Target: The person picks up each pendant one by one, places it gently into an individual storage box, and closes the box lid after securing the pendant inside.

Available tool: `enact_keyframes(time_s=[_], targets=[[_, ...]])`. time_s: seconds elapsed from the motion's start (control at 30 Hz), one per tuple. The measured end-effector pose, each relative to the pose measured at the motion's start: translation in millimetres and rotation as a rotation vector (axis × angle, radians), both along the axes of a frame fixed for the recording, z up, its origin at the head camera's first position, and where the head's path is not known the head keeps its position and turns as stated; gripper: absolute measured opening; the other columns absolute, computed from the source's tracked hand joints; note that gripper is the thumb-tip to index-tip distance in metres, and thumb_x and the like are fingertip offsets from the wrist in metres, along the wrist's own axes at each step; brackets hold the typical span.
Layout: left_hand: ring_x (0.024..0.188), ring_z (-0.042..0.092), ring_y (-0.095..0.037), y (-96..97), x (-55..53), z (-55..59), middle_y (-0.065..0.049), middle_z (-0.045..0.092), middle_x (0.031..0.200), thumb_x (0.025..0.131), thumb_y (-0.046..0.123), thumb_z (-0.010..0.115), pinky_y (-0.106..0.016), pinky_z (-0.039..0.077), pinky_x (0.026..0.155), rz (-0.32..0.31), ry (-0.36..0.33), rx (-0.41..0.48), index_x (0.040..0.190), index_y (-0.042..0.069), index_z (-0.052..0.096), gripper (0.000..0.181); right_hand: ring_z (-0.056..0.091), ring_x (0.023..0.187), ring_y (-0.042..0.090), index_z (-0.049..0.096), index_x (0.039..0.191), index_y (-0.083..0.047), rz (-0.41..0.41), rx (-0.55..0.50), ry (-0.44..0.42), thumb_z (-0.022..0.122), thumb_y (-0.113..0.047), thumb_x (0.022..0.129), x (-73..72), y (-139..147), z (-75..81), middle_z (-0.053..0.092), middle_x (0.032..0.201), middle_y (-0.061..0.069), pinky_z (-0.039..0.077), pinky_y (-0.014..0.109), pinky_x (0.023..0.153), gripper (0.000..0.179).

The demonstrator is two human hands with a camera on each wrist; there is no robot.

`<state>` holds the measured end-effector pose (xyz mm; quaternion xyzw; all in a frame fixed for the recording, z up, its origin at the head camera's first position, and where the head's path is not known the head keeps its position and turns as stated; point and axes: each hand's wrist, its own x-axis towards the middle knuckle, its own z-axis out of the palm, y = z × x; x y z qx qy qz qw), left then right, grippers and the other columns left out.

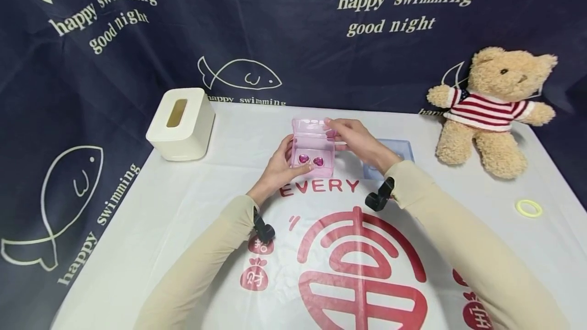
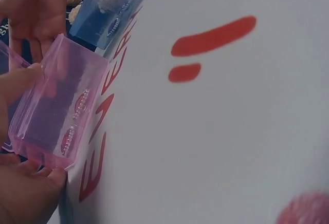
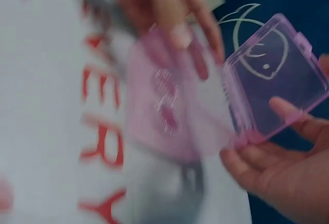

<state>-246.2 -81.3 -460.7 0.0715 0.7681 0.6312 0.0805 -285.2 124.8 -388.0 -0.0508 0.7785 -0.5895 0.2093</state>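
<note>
A small pink see-through plastic box (image 1: 324, 172) stands open-lidded near the middle of the table. Its hinged lid (image 3: 281, 75) is tilted up at the back. Inside lie two magenta jewelled pieces, one on the left (image 1: 303, 159) and one on the right (image 1: 318, 161), each with a sparkly clear rim. My left hand (image 1: 278, 166) grips the box from its left side, thumb over the front edge. At the lid's right edge, my right hand (image 1: 359, 139) pinches it between thumb and fingers.
Partly hidden by the right wrist, a blue see-through box (image 1: 400, 148) lies on the table. At the back left stands a cream tissue box (image 1: 183, 139). A teddy bear (image 1: 486, 111) sits back right, with a yellow-green ring (image 1: 529, 208) in front.
</note>
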Motion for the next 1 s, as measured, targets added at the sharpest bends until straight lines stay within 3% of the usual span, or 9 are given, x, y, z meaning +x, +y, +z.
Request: enact_keyframes(time_s=[0.2, 0.37, 0.47, 0.57, 0.9, 1.0], targets=[[0.145, 0.031, -0.022, -4.8, -1.6, 0.4, -0.008, 0.031, 0.157, 0.077, 0.009, 0.081, -0.034, 0.027, 0.120, -0.020, -0.045, 0.027, 0.155, 0.015, 0.002, 0.111, 0.055, 0.124, 0.031, 0.059, 0.127, -0.006, 0.155, 0.265, 0.240, 0.063, -0.031, 0.092, 6.8, 7.9, -7.3, 0.058, 0.133, 0.015, 0.045, 0.046, 0.106, 0.043], [0.145, 0.032, -0.024, -8.0, -1.6, 0.7, -0.010, 0.032, 0.157, 0.088, 0.014, 0.069, -0.036, 0.027, 0.120, -0.040, -0.052, 0.095, 0.155, 0.014, 0.005, 0.093, 0.055, 0.121, 0.032, 0.062, 0.124, -0.008, 0.267, 0.462, 0.461, 0.076, -0.025, 0.081, 12.7, 6.7, -13.8, 0.055, 0.134, 0.014, 0.048, 0.048, 0.101, 0.049], [0.145, 0.031, -0.025, -7.9, -1.4, -0.5, -0.012, 0.031, 0.157, 0.093, 0.017, 0.062, -0.037, 0.026, 0.120, -0.055, -0.047, 0.115, 0.155, 0.013, 0.007, 0.084, 0.054, 0.118, 0.033, 0.062, 0.123, -0.005, 0.286, 0.512, 0.556, 0.080, -0.021, 0.076, 18.8, 5.0, -17.2, 0.053, 0.132, 0.016, 0.048, 0.049, 0.100, 0.053], [0.145, 0.031, -0.026, -6.3, -1.4, -4.3, -0.013, 0.031, 0.157, 0.093, 0.014, 0.063, -0.036, 0.027, 0.120, -0.059, -0.036, 0.129, 0.155, 0.011, 0.008, 0.083, 0.052, 0.119, 0.032, 0.062, 0.123, -0.004, 0.269, 0.518, 0.588, 0.080, -0.020, 0.075, 24.3, 4.0, -21.3, 0.051, 0.131, 0.015, 0.046, 0.049, 0.101, 0.053], [0.144, 0.032, -0.026, -4.8, 0.6, -7.2, -0.015, 0.031, 0.155, 0.088, 0.005, 0.066, -0.035, 0.030, 0.119, -0.051, -0.010, 0.161, 0.154, 0.008, 0.010, 0.087, 0.050, 0.121, 0.031, 0.059, 0.128, -0.007, 0.180, 0.495, 0.545, 0.075, -0.028, 0.084, 30.8, -1.1, -29.6, 0.046, 0.134, 0.013, 0.046, 0.050, 0.101, 0.052], [0.145, 0.029, -0.029, -7.2, 0.4, -3.9, -0.016, 0.027, 0.157, 0.086, 0.007, 0.068, -0.037, 0.027, 0.119, -0.038, 0.021, 0.074, 0.154, 0.009, 0.012, 0.088, 0.047, 0.128, 0.035, 0.055, 0.133, -0.006, 0.184, 0.527, 0.598, 0.073, -0.029, 0.085, 31.9, -0.7, -28.0, 0.044, 0.141, 0.016, 0.042, 0.053, 0.107, 0.055]])
